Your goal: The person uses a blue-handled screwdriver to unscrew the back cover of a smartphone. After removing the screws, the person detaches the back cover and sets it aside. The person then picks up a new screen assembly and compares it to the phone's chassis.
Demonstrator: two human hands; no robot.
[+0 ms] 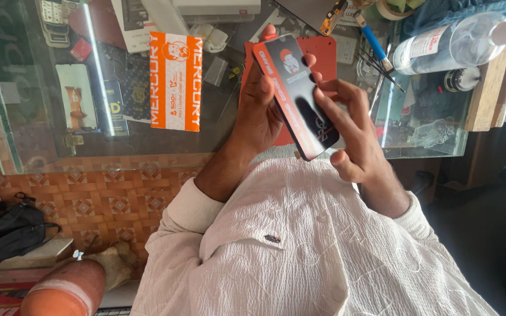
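Black and glossy, the phone screen panel (298, 96) with an orange strip on its edge is in the upper middle of the frame, above the glass worktop (147, 140). The left hand (259, 105) grips it from behind; the right hand (355, 137) pinches its lower right edge.

Two hands: the left hand (259, 108) and the right hand (355, 137), both closed around one black glass panel (300, 96) with an orange edge. On the glass table (147, 146): one orange-and-white box (175, 81) near the middle, one clear spray bottle (458, 44) and one blue-handled tool (373, 41) toward the far right corner
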